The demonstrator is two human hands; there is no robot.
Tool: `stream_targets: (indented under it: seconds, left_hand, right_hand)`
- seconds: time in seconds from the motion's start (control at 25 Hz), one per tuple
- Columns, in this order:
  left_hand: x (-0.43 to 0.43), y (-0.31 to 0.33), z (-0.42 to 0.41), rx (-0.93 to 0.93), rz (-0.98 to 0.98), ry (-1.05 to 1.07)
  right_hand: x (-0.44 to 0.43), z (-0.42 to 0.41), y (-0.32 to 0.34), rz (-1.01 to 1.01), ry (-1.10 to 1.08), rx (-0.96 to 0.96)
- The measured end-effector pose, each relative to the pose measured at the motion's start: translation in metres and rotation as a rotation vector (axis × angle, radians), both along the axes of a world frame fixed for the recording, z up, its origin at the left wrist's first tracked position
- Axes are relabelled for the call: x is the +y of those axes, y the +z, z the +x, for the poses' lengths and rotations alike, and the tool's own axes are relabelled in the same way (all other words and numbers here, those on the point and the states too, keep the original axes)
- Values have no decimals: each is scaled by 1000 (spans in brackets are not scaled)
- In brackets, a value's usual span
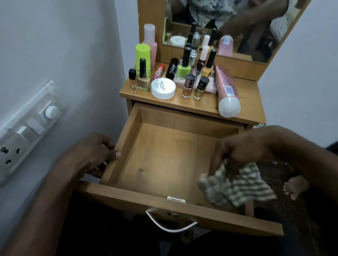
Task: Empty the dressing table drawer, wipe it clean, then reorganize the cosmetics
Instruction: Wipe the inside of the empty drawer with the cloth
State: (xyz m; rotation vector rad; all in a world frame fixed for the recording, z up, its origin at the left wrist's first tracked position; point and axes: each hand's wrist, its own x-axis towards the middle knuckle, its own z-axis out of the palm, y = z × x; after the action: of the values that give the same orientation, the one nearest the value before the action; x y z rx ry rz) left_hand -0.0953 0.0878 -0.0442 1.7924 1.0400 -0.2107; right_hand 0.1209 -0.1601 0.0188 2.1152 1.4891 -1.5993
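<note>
Wiping seems underway: the left hand (91, 154) is gripping the left wall of the empty drawer (160, 158), and the right hand (245, 149) is clutching a striped cloth (237, 186) above its right side. Cosmetics (163, 88) are sitting on the desk (249, 97). The next move likely needs the cloth pressed flat.

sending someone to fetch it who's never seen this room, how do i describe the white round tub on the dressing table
Find the wooden dressing table top under the mirror, above the open drawer. Near its front edge, left of centre, sits the white tub. It is the only low, flat, round thing there; the nail polish bottles beside it are tall and narrow.
</note>
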Motion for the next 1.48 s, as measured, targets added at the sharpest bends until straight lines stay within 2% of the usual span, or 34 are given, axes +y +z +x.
stream_targets:
  seconds: [0.08, 0.24, 0.32, 0.4, 0.52, 0.6, 0.68, 0.76, 0.8, 0.84, 0.88, 0.92, 0.96, 1.0, 1.04, 1.08, 1.12, 1.16, 1.24, 1.36, 1.48]
  left_hand:
    - [1, -1, 0, 9, 5, 3]
    - [-2, 0, 0, 25, -5, 16]
    - [-3, 0, 1, 25, -14, 25]
    - [-2, -1, 1, 27, -13, 29]
    - [0, -5, -1, 6, -16, 55]
    - [-2, -3, -2, -3, -15, 62]
    - [-4, 0, -2, 4, -28, 70]
    - [-7, 4, 1, 29, -6, 62]
    - [-10, 6, 3, 68, 104, 37]
    - [-15, 9, 7, 109, 293, 0]
    - [-23, 13, 11, 94, 480, -9]
    - [-37, 18, 16, -13, 571, -16]
    - [-52, 22, 21, -162, 482, -15]
    - [-67, 24, 27, -307, 219, 29]
    - [-82, 24, 35, -394, -145, 98]
    - [-93, 23, 42, -414, -499, 133]
    - [-101, 22, 46, -413, -770, 144]
    - [-106, 17, 51, -417, -951, 142]
    - [-107, 10, 57, -459, -1082, 171]
    - [-103, 3, 58, -490, -1093, 241]
    - [-106, 1, 54, -530, -1114, 288]
  right_hand:
    - [-4, -14, -6, 74, 18, -121]
    - [-21, -64, -36, 2, 144, -160]
    - [-22, -43, -20, -20, 80, -136]
    - [-20, -30, -12, 42, -47, -152]
    - [-17, -54, -35, 104, 0, -274]
    - [-23, -56, -38, 98, 39, -184]
    - [-34, -33, -15, 128, -110, 19]
    - [-46, -12, 3, 232, -440, 271]
    - [-51, -9, 3, 299, -634, 377]
    - [-52, -10, -4, 371, -809, 450]
    - [-51, -14, -11, 446, -948, 477]
    - [-47, -20, -19, 515, -1054, 470]
    - [-40, -29, -26, 582, -1134, 455]
    - [-32, -39, -31, 656, -1194, 435]
    - [-26, -49, -35, 723, -1231, 406]
    - [-20, -58, -38, 786, -1243, 380]
    - [-15, -68, -42, 834, -1229, 359]
    - [-10, -79, -45, 855, -1202, 350]
    - [-2, -95, -49, 855, -1220, 321]
    - [9, -96, -55, 834, -1406, 265]
    - [15, -93, -59, 711, -1417, 286]
